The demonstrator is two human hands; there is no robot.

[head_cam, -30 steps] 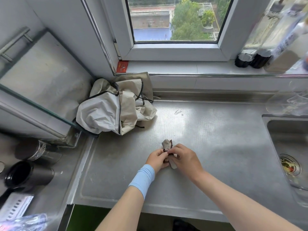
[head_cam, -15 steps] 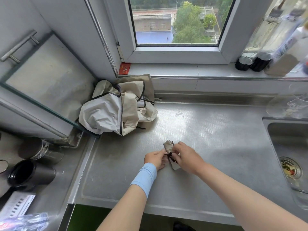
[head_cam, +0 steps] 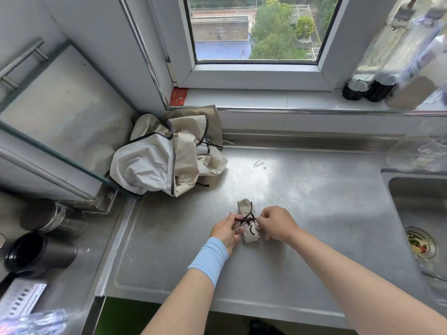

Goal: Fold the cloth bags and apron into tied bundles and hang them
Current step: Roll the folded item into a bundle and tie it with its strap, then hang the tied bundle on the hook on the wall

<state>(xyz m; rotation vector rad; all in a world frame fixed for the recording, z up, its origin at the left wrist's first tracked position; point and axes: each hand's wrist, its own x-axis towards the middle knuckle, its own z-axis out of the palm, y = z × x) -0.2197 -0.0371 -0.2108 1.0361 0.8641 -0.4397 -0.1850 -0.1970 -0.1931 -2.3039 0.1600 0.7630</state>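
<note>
A small rolled beige cloth bundle lies on the steel counter, wrapped by a dark brown cord that crosses at its middle. My left hand, with a light blue wristband, pinches one end of the cord on the bundle's left. My right hand pinches the other end on its right. Both hands rest low on the counter. A crumpled heap of beige and pale grey cloth with dark trim sits in the back left corner, apart from my hands.
A sink with a drain strainer lies at the right. Dark bottles stand on the window sill. A glass panel and black cups are at the left. A clear glass vessel sits behind the sink.
My hands have drawn apart to either side of the bundle, pulling the dark cord across it. More of the bundle shows between them than before.
</note>
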